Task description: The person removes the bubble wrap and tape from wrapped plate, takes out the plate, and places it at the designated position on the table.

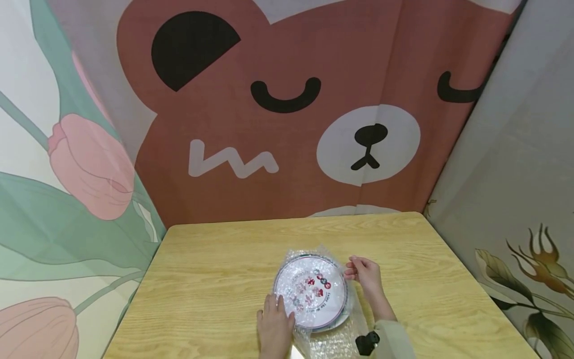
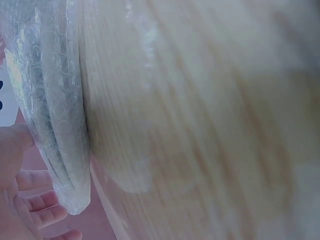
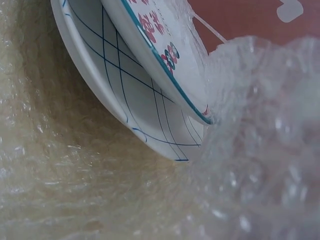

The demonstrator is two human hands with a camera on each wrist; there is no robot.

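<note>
A white plate with red print and a dark rim lies on bubble wrap near the table's front. Under it is a second white plate with crossing blue lines, seen edge-on in the right wrist view. Clear wrap covers part of the top plate. My left hand rests its extended fingers against the wrapped left edge. In the left wrist view its fingers spread beside the wrap. At the upper right of the plates, my right hand pinches the bubble wrap's edge; its fingertips are hidden in the right wrist view.
The wooden table extends around the plates, with its far edge against a curtain printed with a bear. Patterned curtains also hang at the sides. A black wrist camera sits by the right sleeve.
</note>
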